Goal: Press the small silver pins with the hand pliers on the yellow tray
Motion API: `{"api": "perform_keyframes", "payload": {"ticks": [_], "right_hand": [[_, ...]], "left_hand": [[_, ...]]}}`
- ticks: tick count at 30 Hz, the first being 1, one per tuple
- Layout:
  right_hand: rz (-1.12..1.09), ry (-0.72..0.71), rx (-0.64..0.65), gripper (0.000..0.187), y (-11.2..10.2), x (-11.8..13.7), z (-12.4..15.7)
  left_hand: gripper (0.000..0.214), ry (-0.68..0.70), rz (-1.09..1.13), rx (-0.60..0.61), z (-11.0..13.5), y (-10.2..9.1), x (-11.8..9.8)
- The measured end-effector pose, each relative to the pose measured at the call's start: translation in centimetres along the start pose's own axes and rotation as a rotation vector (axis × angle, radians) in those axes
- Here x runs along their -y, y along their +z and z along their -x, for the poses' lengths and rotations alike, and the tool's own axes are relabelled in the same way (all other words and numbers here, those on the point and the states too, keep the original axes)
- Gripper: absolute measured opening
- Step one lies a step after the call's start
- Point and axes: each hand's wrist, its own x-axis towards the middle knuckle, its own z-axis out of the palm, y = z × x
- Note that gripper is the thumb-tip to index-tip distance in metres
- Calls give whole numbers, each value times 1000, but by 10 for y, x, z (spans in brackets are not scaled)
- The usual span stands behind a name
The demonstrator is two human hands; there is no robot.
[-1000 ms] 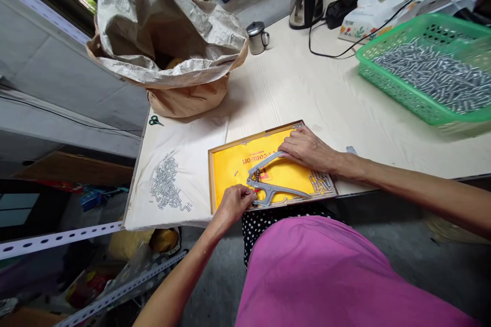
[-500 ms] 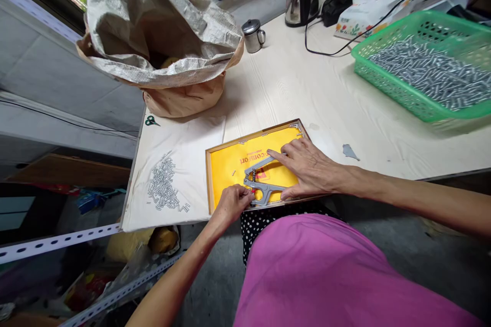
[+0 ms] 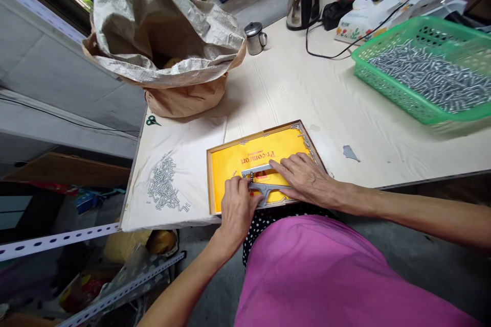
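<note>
Over a shallow tray [image 3: 268, 134] lined with a yellow printed sheet, my right hand [image 3: 307, 176] grips the two handles of grey spring-loaded pliers [image 3: 264, 189]. Its fingers lie on the upper handle, the thumb below the lower one. At the pliers' left end, my left hand [image 3: 237, 207] is closed around the head, fingers curled over it and thumb underneath. Its fingers cover the jaws, so any small part there is hidden. Small silvery metal pins [image 3: 307, 139] lie along the tray's right side.
A pile of small metal pins [image 3: 163, 184] lies left of the tray, with green-handled scissors [image 3: 152, 120] behind it. At the back stand a large paper sack [image 3: 187, 97], a lidded metal mug [image 3: 255, 41] and a kettle [image 3: 303, 0]. A green basket [image 3: 402, 97] of metal pins is at right.
My left hand has gone from a pinch at the pliers' jaws to wrapping around their head. The handles have come closer together under my right hand.
</note>
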Motion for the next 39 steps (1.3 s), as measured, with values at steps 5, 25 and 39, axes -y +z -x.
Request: {"api": "perform_keyframes", "payload": {"ticks": [5,25,39], "right_hand": [[-9,-61,-101,63,-3,5,-9],[-67,-45,-48,36,13,-6,-21],[-241,-6,-115,50,-1,-98,-36]], "left_hand": [[80,284,-122,-4,-22,12,-19],[46,258,4,-28,-35,26,3],[27,688,-167,-175,-38,-2,-25]]}}
